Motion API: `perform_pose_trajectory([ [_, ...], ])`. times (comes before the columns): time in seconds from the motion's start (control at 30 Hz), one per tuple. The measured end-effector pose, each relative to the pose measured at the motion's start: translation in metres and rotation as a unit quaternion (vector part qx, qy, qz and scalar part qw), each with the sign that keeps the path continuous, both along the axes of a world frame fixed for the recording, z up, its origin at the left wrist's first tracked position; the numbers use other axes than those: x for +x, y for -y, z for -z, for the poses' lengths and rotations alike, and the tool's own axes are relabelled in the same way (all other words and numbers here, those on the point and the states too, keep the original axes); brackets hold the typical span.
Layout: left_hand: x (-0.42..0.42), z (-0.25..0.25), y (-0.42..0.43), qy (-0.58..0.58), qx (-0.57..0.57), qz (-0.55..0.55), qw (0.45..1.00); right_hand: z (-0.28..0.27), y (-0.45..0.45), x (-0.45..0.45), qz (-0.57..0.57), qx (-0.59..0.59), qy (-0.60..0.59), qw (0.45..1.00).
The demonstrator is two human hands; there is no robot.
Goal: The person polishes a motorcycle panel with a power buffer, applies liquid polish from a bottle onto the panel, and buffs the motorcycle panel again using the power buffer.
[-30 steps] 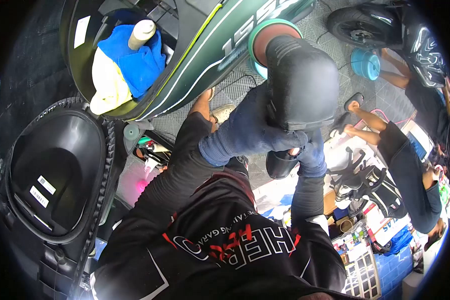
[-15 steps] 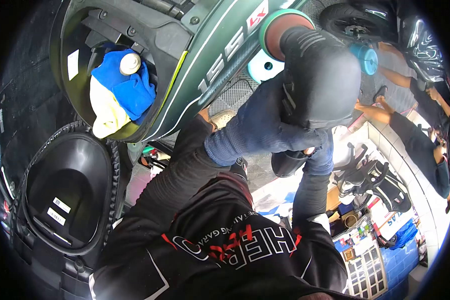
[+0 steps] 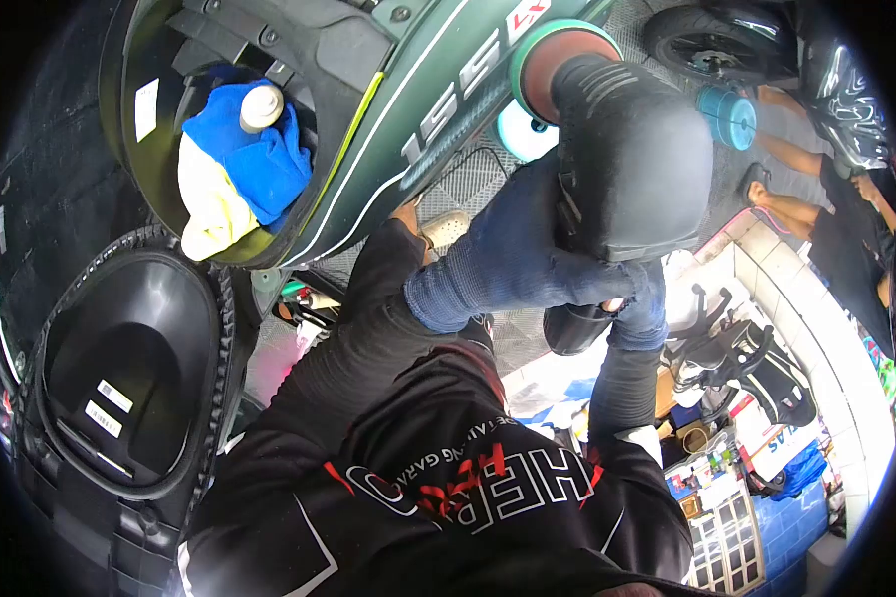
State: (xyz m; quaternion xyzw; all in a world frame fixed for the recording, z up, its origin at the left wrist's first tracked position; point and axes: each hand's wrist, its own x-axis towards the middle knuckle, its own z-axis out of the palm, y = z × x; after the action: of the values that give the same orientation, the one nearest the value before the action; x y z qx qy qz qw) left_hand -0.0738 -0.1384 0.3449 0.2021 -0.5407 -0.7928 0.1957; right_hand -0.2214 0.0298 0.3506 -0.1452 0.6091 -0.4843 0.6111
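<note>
Blue knit gloves cover both my hands. My left hand [image 3: 513,244] is closed around the polisher [image 3: 632,159], just behind its large black head. My right hand [image 3: 642,308] is wrapped round the polisher's body farther back, with a bare fingertip showing through the glove. The red-brown polishing pad [image 3: 553,80] with its green rim lies against or very close to the green scooter panel [image 3: 418,109] marked 155; exact contact is hard to tell. Part of each hand's grip is hidden behind the tool.
In the scooter's open storage well lie a blue cloth [image 3: 254,149], a yellow cloth [image 3: 214,214] and a white-capped bottle [image 3: 261,107]. The raised black seat [image 3: 134,368] is at left. A wheel [image 3: 717,45] and a person [image 3: 846,219] are at right, beyond a tiled ledge [image 3: 796,269].
The polisher and its pad have shifted slightly left along the panel, with both hands still on it. The view has moved a little, and the person at right has changed position.
</note>
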Motion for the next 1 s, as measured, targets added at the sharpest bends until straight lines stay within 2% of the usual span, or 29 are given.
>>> perform_pose_trajectory([
  [0.07,0.011,0.004,-0.011,0.004,0.003,-0.007,1.0,-0.002,0.001,0.004,-0.019,-0.001,0.032,0.999],
  [0.13,0.022,0.009,-0.022,0.024,-0.088,-0.035,0.995,-0.004,0.001,0.009,-0.041,0.002,0.057,0.998],
  [0.27,0.048,0.016,-0.039,0.008,-0.082,-0.05,0.995,-0.005,0.0,0.022,-0.086,0.008,0.085,0.993],
  [0.37,0.069,0.02,-0.055,0.001,-0.116,-0.073,0.991,-0.009,-0.001,0.035,-0.128,0.011,0.087,0.988],
  [0.4,0.075,0.022,-0.06,0.01,-0.144,-0.074,0.987,-0.012,0.004,0.039,-0.134,0.026,0.136,0.981],
  [0.47,0.087,0.026,-0.07,0.02,-0.173,-0.079,0.982,-0.014,0.004,0.048,-0.143,0.037,0.139,0.979],
  [0.57,0.101,0.03,-0.086,0.035,-0.144,-0.085,0.985,-0.013,0.001,0.052,-0.192,0.049,0.102,0.975],
  [0.63,0.105,0.031,-0.094,0.005,0.054,-0.118,0.992,-0.013,0.003,0.055,-0.212,0.005,0.088,0.973],
  [0.77,0.1,0.035,-0.089,-0.008,0.035,-0.104,0.994,-0.016,0.006,0.049,-0.224,-0.005,0.035,0.974],
  [0.8,0.095,0.036,-0.082,0.001,-0.118,-0.103,0.988,-0.018,0.008,0.047,-0.207,0.01,0.046,0.977],
  [0.83,0.089,0.034,-0.076,0.01,-0.268,-0.101,0.958,-0.02,0.01,0.044,-0.189,0.025,0.058,0.98],
  [0.87,0.083,0.029,-0.071,0.007,-0.27,-0.1,0.958,-0.021,0.011,0.04,-0.188,0.023,0.055,0.98],
  [0.9,0.074,0.023,-0.066,-0.003,-0.1,-0.085,0.991,-0.02,0.01,0.034,-0.167,0.03,0.074,0.983],
  [0.93,0.066,0.019,-0.062,-0.012,0.072,-0.065,0.995,-0.02,0.011,0.028,-0.146,0.036,0.093,0.984],
  [1.0,0.051,0.019,-0.053,-0.029,0.035,-0.072,0.996,-0.021,0.014,0.017,-0.125,0.031,0.095,0.987],
])
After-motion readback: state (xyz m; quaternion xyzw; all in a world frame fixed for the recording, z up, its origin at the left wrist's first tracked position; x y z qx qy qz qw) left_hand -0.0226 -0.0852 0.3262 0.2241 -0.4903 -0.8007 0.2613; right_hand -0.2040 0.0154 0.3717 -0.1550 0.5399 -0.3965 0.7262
